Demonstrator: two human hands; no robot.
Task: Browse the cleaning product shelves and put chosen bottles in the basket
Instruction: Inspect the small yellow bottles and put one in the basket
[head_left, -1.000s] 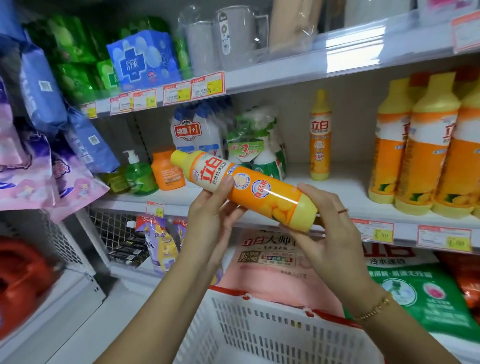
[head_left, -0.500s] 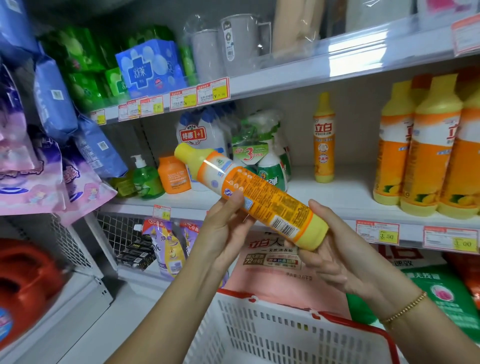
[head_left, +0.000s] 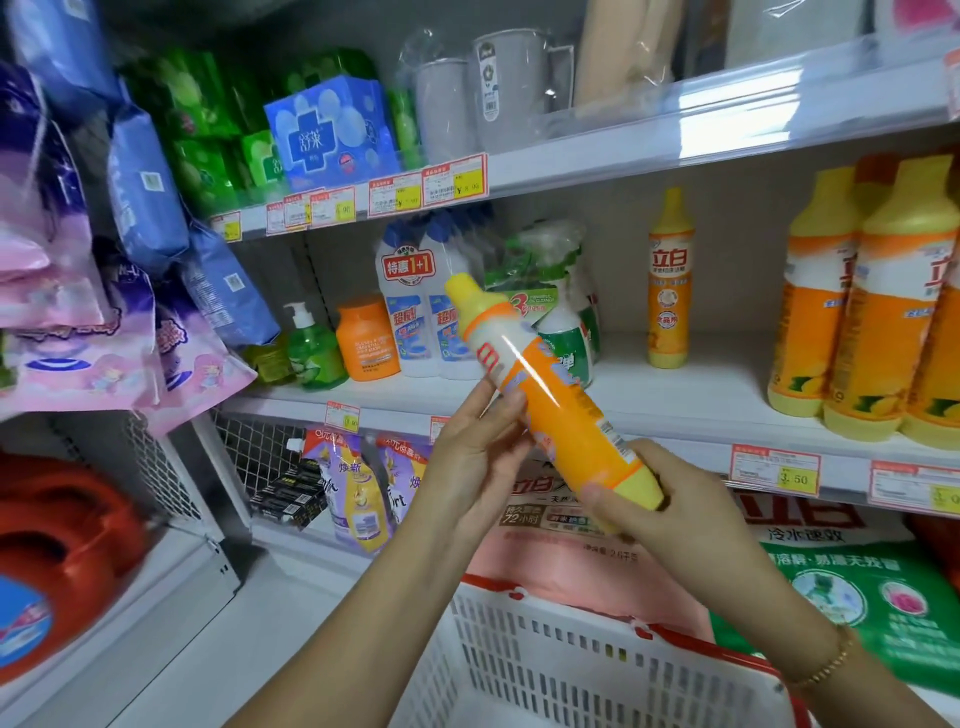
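Two hands (head_left: 472, 457) (head_left: 675, 519), one orange bottle (head_left: 566, 415) — one white basket (head_left: 519, 649).

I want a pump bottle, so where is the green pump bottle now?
In the head view, the green pump bottle stands on the middle shelf, left of centre, directly left of the small orange bottle.

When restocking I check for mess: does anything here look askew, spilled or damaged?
Nothing looks spilled or damaged. The orange dish soap bottle is tilted, but only because the left hand and right hand hold it above the white basket; the shelf bottles stand upright.
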